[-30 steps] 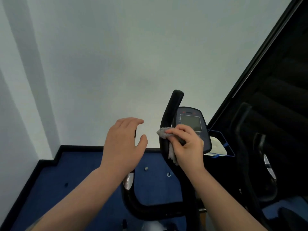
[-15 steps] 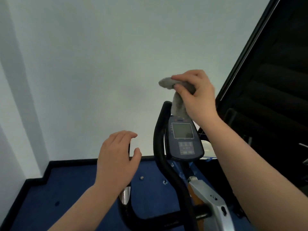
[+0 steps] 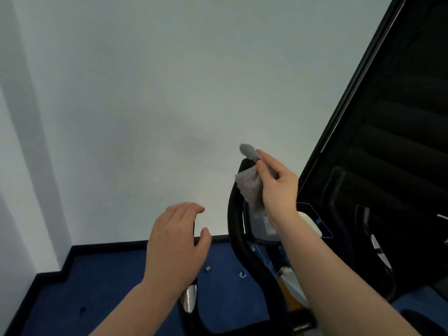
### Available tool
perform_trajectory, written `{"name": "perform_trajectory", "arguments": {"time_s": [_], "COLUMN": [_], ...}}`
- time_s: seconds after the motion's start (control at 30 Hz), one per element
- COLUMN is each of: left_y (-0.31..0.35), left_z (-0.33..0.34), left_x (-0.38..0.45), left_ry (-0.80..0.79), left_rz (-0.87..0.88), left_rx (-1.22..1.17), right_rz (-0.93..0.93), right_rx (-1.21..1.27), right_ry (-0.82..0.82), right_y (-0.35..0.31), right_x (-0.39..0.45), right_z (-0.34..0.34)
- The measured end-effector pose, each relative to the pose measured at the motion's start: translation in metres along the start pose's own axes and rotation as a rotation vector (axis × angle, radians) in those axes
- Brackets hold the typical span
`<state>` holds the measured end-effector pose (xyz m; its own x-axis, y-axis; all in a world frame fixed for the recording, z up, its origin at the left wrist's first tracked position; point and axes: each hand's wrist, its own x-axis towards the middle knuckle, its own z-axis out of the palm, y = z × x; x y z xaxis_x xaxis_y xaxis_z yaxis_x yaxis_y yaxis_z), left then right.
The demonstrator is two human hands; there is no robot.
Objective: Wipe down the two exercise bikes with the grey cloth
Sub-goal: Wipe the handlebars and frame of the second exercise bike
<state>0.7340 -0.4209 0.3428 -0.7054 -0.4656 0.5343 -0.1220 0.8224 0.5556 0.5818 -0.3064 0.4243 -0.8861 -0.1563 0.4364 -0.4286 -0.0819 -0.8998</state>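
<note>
The right hand (image 3: 278, 187) is pinched around the grey cloth (image 3: 251, 184), thumb and fingers bunching it so one end sticks up above the fingertips and the rest hangs down in a loose fold. The cloth hangs at the top of the nearer exercise bike (image 3: 244, 258), against the tip of its black right handlebar (image 3: 234, 214) and just above the console (image 3: 263, 229), whose screen is mostly hidden behind the wrist and the cloth. The left hand (image 3: 175, 246) is spread and empty, fingers curved, hovering over the bike's left handlebar (image 3: 189, 299); only a thin black strip and a shiny metal patch of that bar show beneath the palm, and I cannot tell whether the palm rests on it. Both bare forearms reach in from below. Beyond the bike, a pale wall (image 3: 145, 105) meets blue carpet (image 3: 109, 287) along a dark skirting board. To the right stands a large dark panel (image 3: 400, 141), where the dim outline of a second bike (image 3: 363, 226) shows, with a pale object (image 3: 312, 226) in a blue-edged holder just beside the console.
</note>
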Motion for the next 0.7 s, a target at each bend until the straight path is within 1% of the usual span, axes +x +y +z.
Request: {"name": "perform_trajectory", "arguments": {"time_s": [0.13, 0.2, 0.3, 0.33, 0.4, 0.43, 0.47, 0.53, 0.57, 0.6, 0.63, 0.67, 0.7], "left_y": [-0.002, -0.001, 0.000, 0.001, 0.002, 0.003, 0.003, 0.003, 0.002, 0.002, 0.001, 0.000, 0.000], "left_z": [0.002, 0.003, 0.005, 0.006, 0.005, 0.005, 0.006, 0.005, 0.005, 0.004, 0.004, 0.004, 0.003], "left_x": [0.001, 0.001, 0.003, 0.003, 0.003, 0.004, 0.003, 0.003, 0.003, 0.004, 0.004, 0.003, 0.002], "left_ry": [0.030, 0.047, 0.069, 0.070, 0.080, 0.086, 0.086, 0.078, 0.074, 0.071, 0.067, 0.063, 0.063], "left_rz": [0.001, 0.005, 0.001, -0.007, -0.033, -0.035, -0.027, -0.014, -0.011, -0.009, -0.007, -0.006, -0.005], "left_rx": [-0.011, -0.011, -0.009, -0.015, -0.030, -0.033, -0.033, -0.029, -0.025, -0.023, -0.023, -0.025, -0.026], "right_rz": [0.089, 0.109, 0.098, 0.130, 0.197, 0.158, 0.066, -0.220, -0.388, -0.527, -0.624, -0.671, -0.673], "right_rx": [-0.102, -0.156, -0.427, -0.505, -0.585, -0.613, -0.638, -0.664, -0.675, -0.699, -0.741, -0.798, -0.853], "right_ry": [0.002, -0.038, -0.232, -0.320, -0.482, -0.492, -0.443, -0.287, -0.238, -0.224, -0.226, -0.233, -0.241], "right_y": [0.039, 0.049, 0.051, 0.052, 0.050, 0.046, 0.040, 0.020, 0.009, 0.000, -0.005, -0.007, -0.006], "right_x": [-0.036, -0.039, -0.039, -0.045, -0.059, -0.062, -0.061, -0.051, -0.044, -0.036, -0.029, -0.025, -0.021], "right_z": [0.002, -0.008, -0.026, -0.034, -0.045, -0.049, -0.051, -0.047, -0.041, -0.034, -0.026, -0.019, -0.013]}}
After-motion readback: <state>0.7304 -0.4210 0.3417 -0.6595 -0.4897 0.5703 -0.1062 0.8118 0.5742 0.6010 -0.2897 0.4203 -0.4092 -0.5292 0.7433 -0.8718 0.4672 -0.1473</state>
